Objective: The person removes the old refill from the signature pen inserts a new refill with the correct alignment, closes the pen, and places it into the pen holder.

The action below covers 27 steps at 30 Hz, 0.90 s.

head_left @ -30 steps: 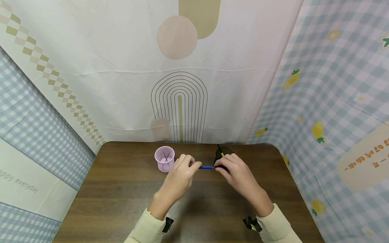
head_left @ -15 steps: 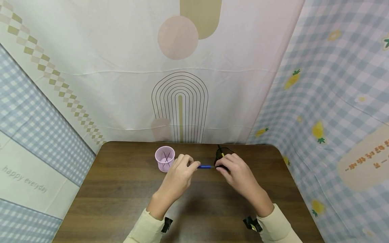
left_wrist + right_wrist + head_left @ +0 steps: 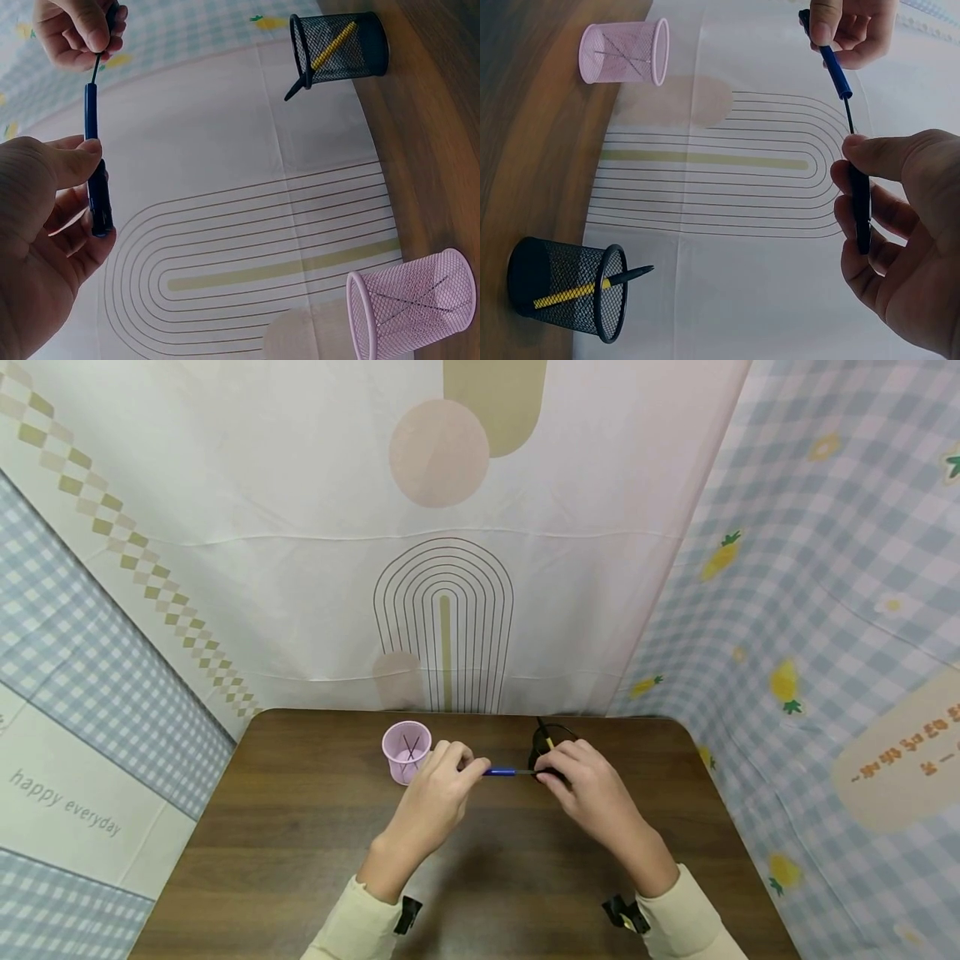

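Between my hands a pen lies level in the head view, pulled partly apart. My left hand (image 3: 435, 789) pinches its blue barrel (image 3: 91, 112) between thumb and fingers; the barrel's dark far end rests along the fingers. Thumb and fingertips of my right hand (image 3: 592, 785) grip the pen's black tapered end piece (image 3: 861, 202). A thin dark refill (image 3: 848, 115) spans the gap, running from the black piece into the mouth of the blue barrel. Both hands are raised in front of the two mesh cups.
A pink mesh pen cup (image 3: 406, 727) stands at the back left of the brown wooden table (image 3: 300, 835). Further right is a black mesh pen cup (image 3: 612, 330) holding a yellow pen (image 3: 574, 293) with a black end. Patterned cloth (image 3: 300, 610) hangs behind the table.
My left hand has drawn slightly left with the blue barrel, and my right hand has shifted a touch right. More of the thin refill now shows between them.
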Tool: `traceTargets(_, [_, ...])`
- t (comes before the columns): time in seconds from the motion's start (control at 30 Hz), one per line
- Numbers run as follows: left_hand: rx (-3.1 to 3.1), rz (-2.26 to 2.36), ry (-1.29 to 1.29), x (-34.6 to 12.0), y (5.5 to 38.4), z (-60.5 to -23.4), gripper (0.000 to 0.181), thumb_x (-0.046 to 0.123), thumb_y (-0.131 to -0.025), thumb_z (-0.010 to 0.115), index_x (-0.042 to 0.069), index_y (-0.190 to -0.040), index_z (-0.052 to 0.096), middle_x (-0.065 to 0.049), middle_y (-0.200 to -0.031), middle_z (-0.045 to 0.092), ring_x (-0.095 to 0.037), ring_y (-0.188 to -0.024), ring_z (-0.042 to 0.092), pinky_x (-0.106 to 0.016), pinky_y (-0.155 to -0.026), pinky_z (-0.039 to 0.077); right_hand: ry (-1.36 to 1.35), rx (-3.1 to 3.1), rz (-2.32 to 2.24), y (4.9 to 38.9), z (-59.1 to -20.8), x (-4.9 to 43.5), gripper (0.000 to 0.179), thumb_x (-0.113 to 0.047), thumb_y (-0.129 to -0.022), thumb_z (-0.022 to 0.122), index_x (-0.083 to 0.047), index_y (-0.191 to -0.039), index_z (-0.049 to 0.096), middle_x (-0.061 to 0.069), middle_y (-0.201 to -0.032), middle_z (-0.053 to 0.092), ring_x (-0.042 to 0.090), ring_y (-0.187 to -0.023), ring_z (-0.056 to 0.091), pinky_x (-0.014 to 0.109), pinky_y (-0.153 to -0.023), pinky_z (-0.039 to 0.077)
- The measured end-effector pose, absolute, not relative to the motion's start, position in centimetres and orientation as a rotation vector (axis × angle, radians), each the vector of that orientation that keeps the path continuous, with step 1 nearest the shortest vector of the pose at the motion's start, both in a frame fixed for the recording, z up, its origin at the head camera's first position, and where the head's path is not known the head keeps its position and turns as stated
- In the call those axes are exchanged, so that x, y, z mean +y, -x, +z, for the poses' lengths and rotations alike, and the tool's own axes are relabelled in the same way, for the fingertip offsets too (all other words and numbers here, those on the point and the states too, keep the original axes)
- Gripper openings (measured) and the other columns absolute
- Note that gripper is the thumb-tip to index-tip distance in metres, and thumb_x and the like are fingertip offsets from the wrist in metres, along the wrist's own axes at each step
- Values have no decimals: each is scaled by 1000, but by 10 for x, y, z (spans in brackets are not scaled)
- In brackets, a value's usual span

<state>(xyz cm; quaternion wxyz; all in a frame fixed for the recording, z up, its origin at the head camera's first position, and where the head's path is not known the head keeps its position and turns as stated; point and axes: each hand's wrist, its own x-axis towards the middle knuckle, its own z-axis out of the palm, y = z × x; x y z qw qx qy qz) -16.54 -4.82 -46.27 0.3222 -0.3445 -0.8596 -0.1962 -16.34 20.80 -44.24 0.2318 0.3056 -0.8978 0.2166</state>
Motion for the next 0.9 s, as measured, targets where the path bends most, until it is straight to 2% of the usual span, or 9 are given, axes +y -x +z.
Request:
traceTargets(0.37, [-2262, -518, 902, -54, 167, -464, 21, -4, -96, 56, 10, -106, 68, -8, -94, 60, -24, -84, 53, -35, -74, 49, -844, -2471, 587, 163, -443, 212, 18, -12, -83, 85, -18, -94, 73, -6, -96, 69, 12, -86, 57, 32, -72, 52])
traceTargets(0.7, [-2259, -483, 886, -58, 168, -465, 28, -8, -86, 65, 11, -106, 70, -7, -92, 60, -23, -82, 55, -34, -72, 49, -830, -2483, 586, 163, -444, 216, 15, -13, -85, 84, -18, -95, 74, -6, -96, 69, 12, -89, 59, 31, -73, 54])
traceTargets(0.9, [-2270, -489, 891, -59, 168, -467, 25, -6, -89, 62, 11, -106, 70, -8, -92, 60, -22, -82, 54, -34, -70, 48, -824, -2484, 580, 163, -445, 218, 16, -13, -85, 84, -18, -95, 73, -6, -96, 69, 12, -89, 59, 31, -73, 54])
